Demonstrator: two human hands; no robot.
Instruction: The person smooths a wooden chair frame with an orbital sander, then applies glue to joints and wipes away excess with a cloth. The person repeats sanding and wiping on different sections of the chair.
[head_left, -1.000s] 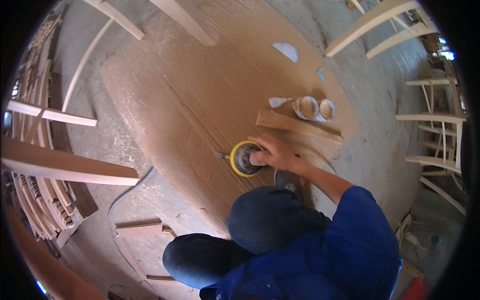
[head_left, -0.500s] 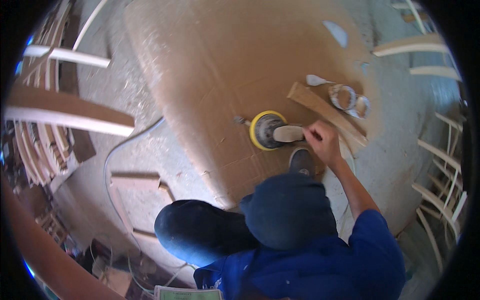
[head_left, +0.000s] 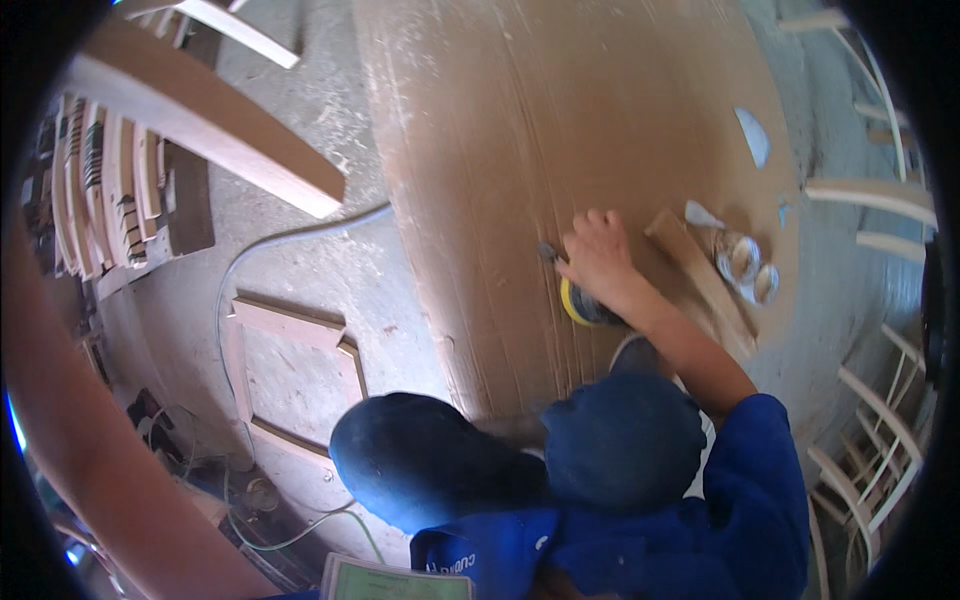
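Observation:
My right hand (head_left: 600, 252) is closed, with its fingers curled over the top of a round sander (head_left: 577, 306). The sander has a yellow rim and a dark body, mostly hidden beneath my hand and wrist. A small dark fitting (head_left: 547, 252) sticks out beside my thumb. Brown cardboard (head_left: 480, 180) lies under all this. Of my left arm, only the forearm (head_left: 110, 460) shows along the left side; the hand is outside the picture. A thick, pale wooden piece (head_left: 210, 120) juts in above that forearm, and what supports it is hidden.
Right of my hand lie a wooden strip (head_left: 705, 280), two round whitish containers (head_left: 740, 260) and a white spoon-like piece (head_left: 702, 214). A hose (head_left: 290, 240) and a wooden frame (head_left: 290, 318) lie on the floor at left. Curved wooden parts stand on both sides.
My right hand has gone from pinching the end of a beige oval piece at the sander to covering the sander from above. The fitting has shifted farther away. The whole view has also shifted.

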